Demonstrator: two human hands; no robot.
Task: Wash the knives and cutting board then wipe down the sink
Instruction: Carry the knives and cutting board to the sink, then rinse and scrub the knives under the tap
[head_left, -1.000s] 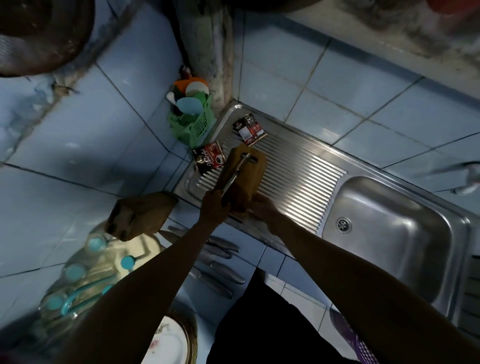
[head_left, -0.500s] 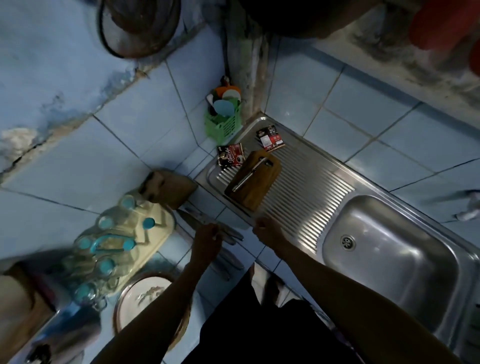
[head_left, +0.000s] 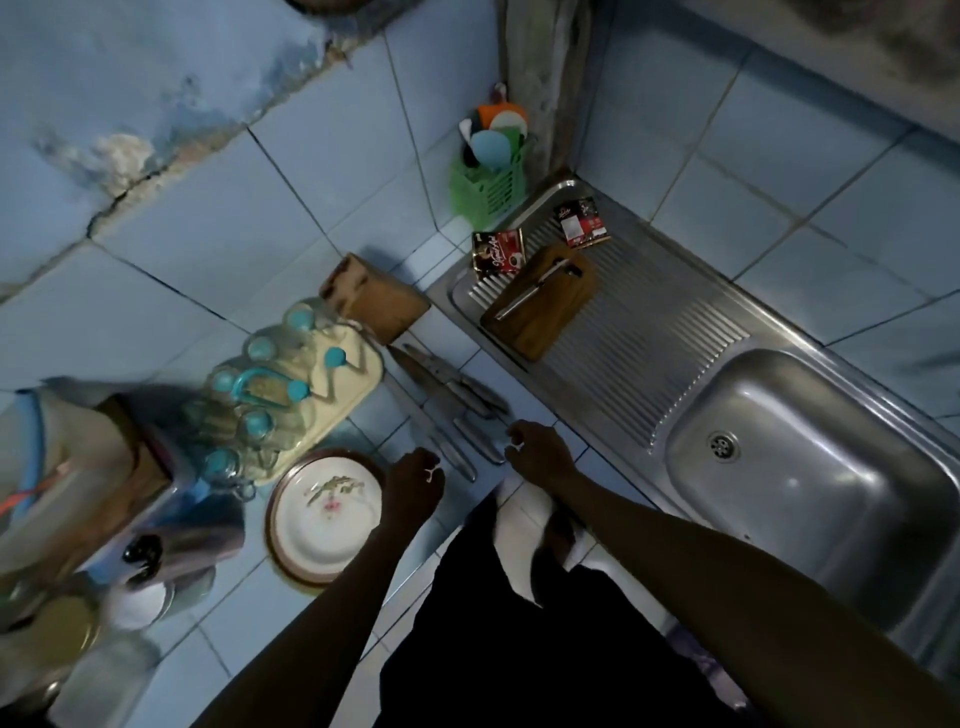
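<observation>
Over the counter edge, my read from the head cam:
left hand (head_left: 413, 486): fingers curled loosely, holding nothing, just beside the knife handles
right hand (head_left: 540, 454): fingers loosely bent, empty — fingertips close to the nearest handle; contact, I can't tell
knives (head_left: 447, 400): several lying side by side on the blue tile, between the tray and the sink
cutting board (head_left: 540, 301): wooden, flat on the ribbed drainboard, one knife (head_left: 530, 293) lying on top
sink (head_left: 810, 467): steel basin, to the right of the drainboard
knife block (head_left: 374, 301): just beyond the loose knives
plate (head_left: 324, 512): left of my left hand
</observation>
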